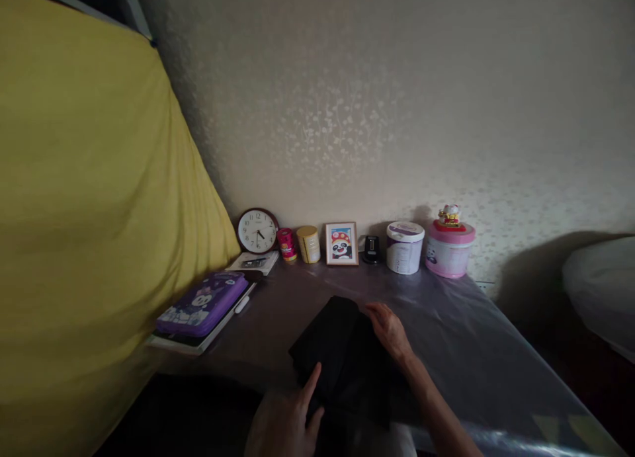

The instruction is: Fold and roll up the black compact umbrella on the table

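A folded piece of black cloth (330, 344), possibly a garment, lies at the near middle of the table. My left hand (292, 417) is at its near left side, index finger stretched out onto the fabric and thumb spread apart. On the far right side of the cloth, my right hand (390, 331) has its fingers bent together at the edge, seemingly pinching the fabric. The dark folds hide the exact grip and the lower part of the cloth.
Along the wall stand a round clock (258, 231), a pink can (286, 245), a yellow canister (309, 245), a framed panda picture (342, 244), a black object (372, 250), a white tub (405, 248) and a pink tub (448, 250). A purple case (203, 303) lies left beside a yellow curtain (99, 179).
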`<state>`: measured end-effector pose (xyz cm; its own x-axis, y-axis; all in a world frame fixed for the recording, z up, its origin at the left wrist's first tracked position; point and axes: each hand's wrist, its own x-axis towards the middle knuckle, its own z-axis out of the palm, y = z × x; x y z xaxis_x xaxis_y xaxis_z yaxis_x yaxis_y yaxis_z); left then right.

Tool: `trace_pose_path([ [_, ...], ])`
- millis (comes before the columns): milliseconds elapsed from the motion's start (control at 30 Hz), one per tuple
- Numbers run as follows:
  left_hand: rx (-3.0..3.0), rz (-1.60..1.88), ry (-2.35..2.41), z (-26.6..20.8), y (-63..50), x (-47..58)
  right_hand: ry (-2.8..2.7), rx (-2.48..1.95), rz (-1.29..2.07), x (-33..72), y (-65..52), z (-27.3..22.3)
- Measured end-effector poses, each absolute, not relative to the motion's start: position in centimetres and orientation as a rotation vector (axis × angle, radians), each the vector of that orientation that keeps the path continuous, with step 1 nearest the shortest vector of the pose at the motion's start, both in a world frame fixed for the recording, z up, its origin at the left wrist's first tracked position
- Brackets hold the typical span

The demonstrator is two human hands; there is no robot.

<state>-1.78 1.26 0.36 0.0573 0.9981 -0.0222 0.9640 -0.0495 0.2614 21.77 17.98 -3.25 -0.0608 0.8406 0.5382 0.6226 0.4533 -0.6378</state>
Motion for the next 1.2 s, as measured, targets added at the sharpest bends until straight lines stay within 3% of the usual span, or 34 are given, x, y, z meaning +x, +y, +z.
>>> trace_pose_path([
  [167,2.019,0.285,1.887,2.0,0.9,-1.6,-1.661,-1.461,0.417,24.1,15.5,-3.7],
  [333,1.95,0.575,1.658,-1.6,1.6,-2.4,-1.531,-1.624,0.433,24.3,13.5,-4.4],
  [500,1.892,0.651,1.578,-3.0,1.9,-2.8,-1.302,-1.607,0.598,23.1,12.3,-3.7],
  [733,1.903,0.46,1.713,-0.9,1.6,-2.1,-1.123,-1.391,1.051,20.3,11.4,-1.8],
  [967,1.9,0.421,1.744,3.4,1.0,-2.0,-1.038,-1.32,1.136,18.4,12.1,0.0],
  [1200,1.946,0.441,1.615,-1.6,1.5,-1.2,-1.034,-1.255,1.192,15.7,13.0,2.5],
])
